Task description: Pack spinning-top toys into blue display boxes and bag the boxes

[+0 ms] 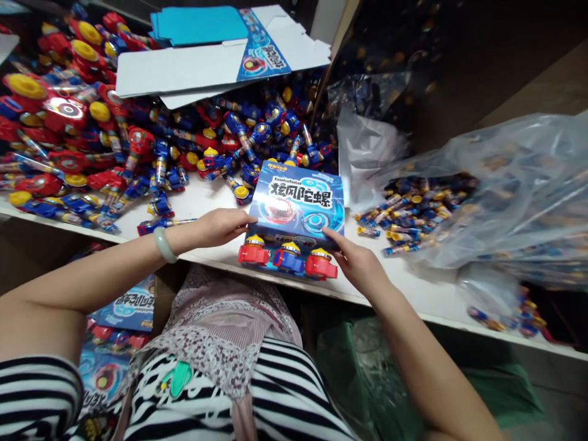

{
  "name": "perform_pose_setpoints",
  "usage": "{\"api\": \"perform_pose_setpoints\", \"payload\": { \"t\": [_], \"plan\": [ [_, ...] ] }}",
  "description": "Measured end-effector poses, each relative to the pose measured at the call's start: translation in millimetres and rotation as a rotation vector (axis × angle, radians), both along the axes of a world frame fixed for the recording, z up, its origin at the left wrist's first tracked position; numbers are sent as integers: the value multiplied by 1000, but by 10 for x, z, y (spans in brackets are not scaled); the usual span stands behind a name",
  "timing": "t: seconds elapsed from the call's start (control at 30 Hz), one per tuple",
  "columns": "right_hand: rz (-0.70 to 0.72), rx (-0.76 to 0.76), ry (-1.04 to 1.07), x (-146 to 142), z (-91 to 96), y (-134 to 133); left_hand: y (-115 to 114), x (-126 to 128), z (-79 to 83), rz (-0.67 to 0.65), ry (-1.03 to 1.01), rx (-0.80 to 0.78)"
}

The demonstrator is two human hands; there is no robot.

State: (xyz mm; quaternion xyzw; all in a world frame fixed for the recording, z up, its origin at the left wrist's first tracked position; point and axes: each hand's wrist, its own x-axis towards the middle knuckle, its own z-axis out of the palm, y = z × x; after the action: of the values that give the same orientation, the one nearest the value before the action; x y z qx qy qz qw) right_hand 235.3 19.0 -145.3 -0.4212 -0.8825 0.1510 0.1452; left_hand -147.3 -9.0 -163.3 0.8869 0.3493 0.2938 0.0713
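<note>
I see the blue spinning-top display box (pixel 298 202) at the front edge of the white worktop (pixel 413 294), printed panel facing up, with three yellow-topped toys (pixel 288 257), red, blue and red, along its near side. My left hand (pixel 225 226) grasps the box's left edge; my right hand (pixel 361 260) grasps its near right corner, thumb on top. Fingers underneath are hidden from me. Beyond and leftward spreads a heap of red and blue toys (pixel 138 144), with flat white cartons (pixel 179 70) lying over it. To the right, small printed tubes (pixel 416 199) spill beside a translucent plastic bag (pixel 528 159).
</note>
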Motion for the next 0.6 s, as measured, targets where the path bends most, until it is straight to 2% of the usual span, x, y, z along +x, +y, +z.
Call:
{"api": "perform_pose_setpoints", "payload": {
  "t": [0.07, 0.17, 0.27, 0.33, 0.4, 0.47, 0.53, 0.6],
  "plan": [
    [-71, 42, 64, -27, -185, -56, -4, 11, -166, 40, -13, 63],
    [-124, 35, 127, -52, -331, -115, -38, 13, -268, 43, -127, -30],
    [-57, -31, 191, 44, -339, -153, -42, -43, -154, 11, -319, -267],
    [-85, -56, 289, 177, -369, -210, 63, -99, -33, 70, -535, -389],
    [-256, -45, 404, 305, -474, -313, 304, -127, 55, 209, -793, -430],
    [-406, -64, 433, 358, -637, -449, 663, -92, 83, 326, -1009, -474],
    [-402, -114, 332, 302, -808, -579, 1059, 14, 63, 365, -1167, -582],
    [-349, -145, 199, 164, -939, -665, 1390, 167, 33, 351, -1268, -732]
  ]
}}
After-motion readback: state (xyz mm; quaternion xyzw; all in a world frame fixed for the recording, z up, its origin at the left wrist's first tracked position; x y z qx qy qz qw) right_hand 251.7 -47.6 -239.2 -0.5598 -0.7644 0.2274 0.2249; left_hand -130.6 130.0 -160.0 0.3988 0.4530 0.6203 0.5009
